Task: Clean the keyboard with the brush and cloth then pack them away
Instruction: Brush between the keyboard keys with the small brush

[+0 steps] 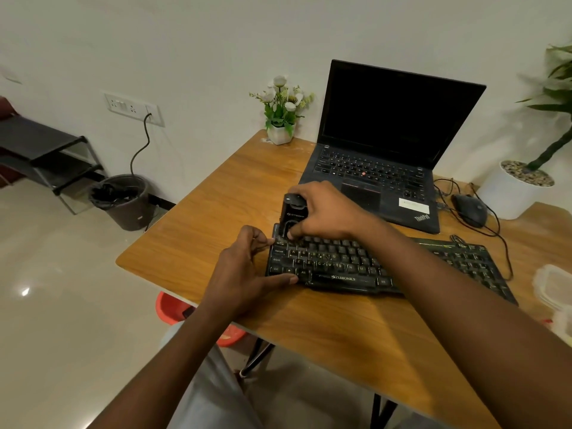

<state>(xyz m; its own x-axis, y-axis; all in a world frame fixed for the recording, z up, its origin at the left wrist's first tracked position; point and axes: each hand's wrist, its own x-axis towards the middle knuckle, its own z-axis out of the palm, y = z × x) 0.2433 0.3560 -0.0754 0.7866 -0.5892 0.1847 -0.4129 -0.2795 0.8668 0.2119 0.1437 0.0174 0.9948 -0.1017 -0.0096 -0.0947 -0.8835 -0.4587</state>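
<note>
Brushing looks like it has only just begun. We hold the chunky black plastic brush in our right hand, with the fingers curled tight round it. Its bottom end sits on the top left corner of the flat black keyboard. Our left hand holds the left end of the keyboard, with the thumb pressed on the front edge and the fingers curled at the side, so it does not slide.

We think most keys are not brushed yet, since the brush is at the very first corner. We cannot tell if any dust is gone. We see no cloth anywhere, so the wiping is left to do, and so is the packing away. A clear plastic box at the right edge may be where the things go, but that is only our guess.

The keyboard lies slanted on a brown wooden table. Behind it sit an open black laptop with a dark screen, a black mouse with its wire, and a small white pot of white flowers. A big white pot with a green plant stands on the right.

The wall is white. It has a white socket plate, and a wire hangs down to a dark round bin on the shiny pale floor. A red tub peeks out from under the table.
</note>
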